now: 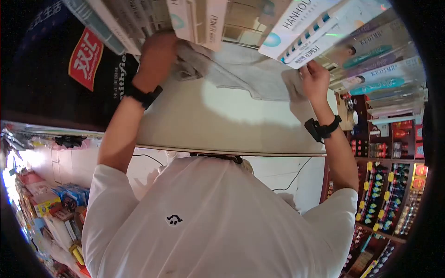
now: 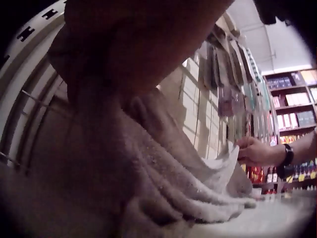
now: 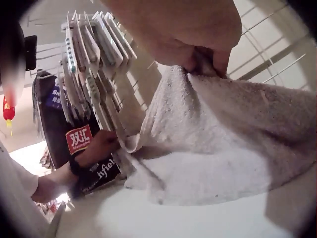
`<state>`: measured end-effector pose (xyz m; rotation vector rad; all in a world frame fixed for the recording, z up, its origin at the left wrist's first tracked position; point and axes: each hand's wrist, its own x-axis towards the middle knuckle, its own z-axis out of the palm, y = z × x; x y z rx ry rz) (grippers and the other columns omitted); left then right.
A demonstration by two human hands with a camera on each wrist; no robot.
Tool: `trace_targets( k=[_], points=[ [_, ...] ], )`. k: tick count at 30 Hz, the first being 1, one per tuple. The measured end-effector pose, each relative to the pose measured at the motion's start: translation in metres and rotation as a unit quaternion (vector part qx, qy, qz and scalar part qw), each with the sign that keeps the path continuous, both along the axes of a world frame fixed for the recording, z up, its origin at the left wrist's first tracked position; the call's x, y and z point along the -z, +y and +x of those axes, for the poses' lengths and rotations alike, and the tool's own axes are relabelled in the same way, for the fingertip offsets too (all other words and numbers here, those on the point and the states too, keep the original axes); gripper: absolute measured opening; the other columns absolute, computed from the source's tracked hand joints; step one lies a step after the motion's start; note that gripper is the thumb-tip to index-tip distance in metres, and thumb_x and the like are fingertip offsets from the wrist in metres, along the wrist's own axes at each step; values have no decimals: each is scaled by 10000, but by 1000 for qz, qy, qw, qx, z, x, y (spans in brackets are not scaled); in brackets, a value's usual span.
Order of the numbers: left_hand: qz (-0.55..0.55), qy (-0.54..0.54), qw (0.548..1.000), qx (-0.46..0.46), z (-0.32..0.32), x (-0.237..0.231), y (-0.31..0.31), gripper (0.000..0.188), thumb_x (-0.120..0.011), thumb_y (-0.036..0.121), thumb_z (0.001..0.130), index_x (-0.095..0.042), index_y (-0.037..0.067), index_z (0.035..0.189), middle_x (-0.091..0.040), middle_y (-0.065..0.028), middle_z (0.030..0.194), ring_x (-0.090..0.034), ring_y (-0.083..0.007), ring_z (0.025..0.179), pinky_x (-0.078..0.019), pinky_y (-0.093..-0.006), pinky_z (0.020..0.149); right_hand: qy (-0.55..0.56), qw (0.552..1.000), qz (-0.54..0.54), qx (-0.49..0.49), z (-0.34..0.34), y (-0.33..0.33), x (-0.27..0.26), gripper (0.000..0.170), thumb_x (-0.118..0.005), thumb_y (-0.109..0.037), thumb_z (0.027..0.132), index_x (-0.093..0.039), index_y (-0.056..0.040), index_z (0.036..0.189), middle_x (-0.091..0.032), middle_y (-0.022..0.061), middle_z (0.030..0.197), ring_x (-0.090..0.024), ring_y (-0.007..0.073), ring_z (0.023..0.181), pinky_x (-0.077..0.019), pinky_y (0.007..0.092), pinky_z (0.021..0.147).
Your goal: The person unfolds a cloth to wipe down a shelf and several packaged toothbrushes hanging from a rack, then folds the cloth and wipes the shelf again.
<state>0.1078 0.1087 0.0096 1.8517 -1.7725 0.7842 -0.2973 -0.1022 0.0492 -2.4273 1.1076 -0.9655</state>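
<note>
A grey cloth lies spread over the back of a pale surface, bunched at its left end. The left hand is at that bunched end; in the right wrist view the left hand grips the cloth's edge. At the other end the right hand pinches the cloth's upper edge between thumb and fingers, and the cloth hangs in folds below the right hand. In the left wrist view the cloth stretches toward the right hand.
Packaged toothbrushes hang on a rack just above the hands. A black panel with a red logo stands at the left. Shelves of bottles are at the right, stacked goods at the lower left. The pale surface's front edge is near the body.
</note>
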Motion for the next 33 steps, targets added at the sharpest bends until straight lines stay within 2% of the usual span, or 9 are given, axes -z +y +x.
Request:
trace_targets(
  k=[2, 4, 8, 11, 18, 20, 23, 27, 33],
  points=[
    [20, 54, 998, 19, -4, -19, 5, 281, -631, 28, 832, -702, 66, 1101, -695, -161, 927, -676, -399, 923, -542, -504, 787, -78, 995, 51, -24, 12, 1, 0, 369, -637, -10, 874, -727, -1, 1232, -716, 211, 834, -684, 145, 730, -537, 299, 714],
    [16, 132, 991, -35, -6, -24, 11, 275, -650, 36, 847, -686, 42, 1120, -695, -176, 1006, -668, -409, 981, -544, -497, 834, -101, 991, -59, -58, 26, -8, 5, 355, -644, -20, 875, -730, -1, 1218, -724, 217, 853, -692, 198, 698, -541, 319, 705],
    [23, 114, 990, -82, 5, -6, 9, 377, -700, 93, 877, -611, 20, 1236, -660, -212, 1201, -638, -422, 1103, -537, -493, 904, -82, 992, -87, -43, 48, -9, 13, 308, -654, -19, 875, -738, -9, 1171, -731, 225, 894, -705, 290, 706, -554, 351, 705],
    [47, 59, 996, -47, 30, 13, 7, 422, -716, 119, 878, -583, 13, 1264, -642, -221, 1254, -633, -429, 1116, -533, -499, 929, 12, 964, -254, -83, 49, -17, 23, 179, -655, -68, 897, -722, -32, 1059, -724, 226, 941, -700, 410, 805, -577, 443, 770],
    [122, 73, 990, -15, 40, 14, -12, 318, -675, 191, 935, -636, -2, 1184, -678, -225, 1178, -640, -432, 1107, -524, -512, 938, 252, 936, -164, -185, 60, -14, 11, 348, -616, -70, 890, -664, -24, 1232, -683, 224, 1211, -650, 453, 1075, -534, 511, 944],
    [36, 65, 997, 33, 39, 14, -8, 289, -658, 252, 959, -674, 4, 1106, -701, -222, 1103, -665, -427, 1051, -532, -518, 907, 226, 933, -184, -213, 62, -19, 12, 320, -609, -69, 883, -659, -21, 1196, -679, 241, 1176, -647, 458, 1058, -535, 519, 931],
    [151, 65, 986, -33, 30, -5, -4, 296, -654, 310, 961, -712, 22, 992, -718, -211, 959, -690, -401, 982, -538, -508, 866, 274, 923, -169, -212, 64, -36, 26, 206, -602, -84, 894, -677, -10, 1071, -683, 260, 1056, -669, 440, 989, -550, 539, 865],
    [204, 112, 972, -43, 23, -15, 0, 294, -643, 250, 963, -682, -23, 1065, -681, -262, 1080, -642, -452, 1060, -517, -551, 921, 263, 929, -248, -86, 63, -24, 32, 187, -610, -106, 901, -680, -14, 1048, -711, 226, 923, -706, 416, 845, -595, 500, 745],
    [118, 97, 980, -124, 43, 24, -4, 257, -548, 173, 966, -677, 28, 1135, -695, -216, 1143, -646, -421, 1118, -537, -532, 930, 326, 916, -228, -41, 62, -21, 36, 137, -616, -62, 873, -664, -27, 997, -684, 195, 954, -685, 382, 929, -550, 477, 777]
  ],
)
